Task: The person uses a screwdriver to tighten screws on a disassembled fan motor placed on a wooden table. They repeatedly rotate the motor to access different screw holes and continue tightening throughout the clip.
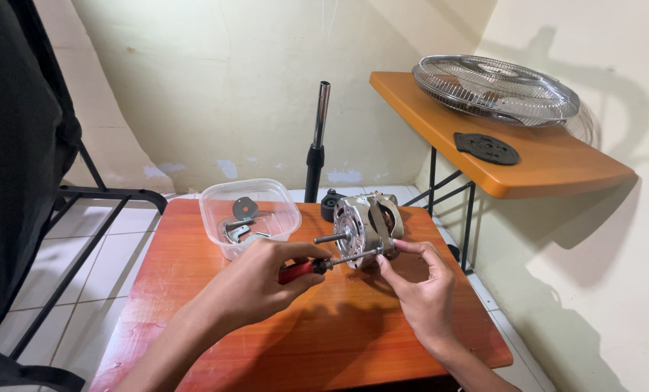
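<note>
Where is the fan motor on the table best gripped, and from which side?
Grip the motor by its round housing from the right, where the right hand touches it. The shaft juts out to the left, and the screwdriver in the left hand comes from there.

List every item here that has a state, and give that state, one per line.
Fan motor: on the table, out of its housing, shaft bare.
Screwdriver: gripped, tip at the motor.
Left hand: closed on the screwdriver.
Right hand: fingertips touching the motor.
Plastic container: open, parts inside.
Fan grille: detached, flat on the shelf.
</note>
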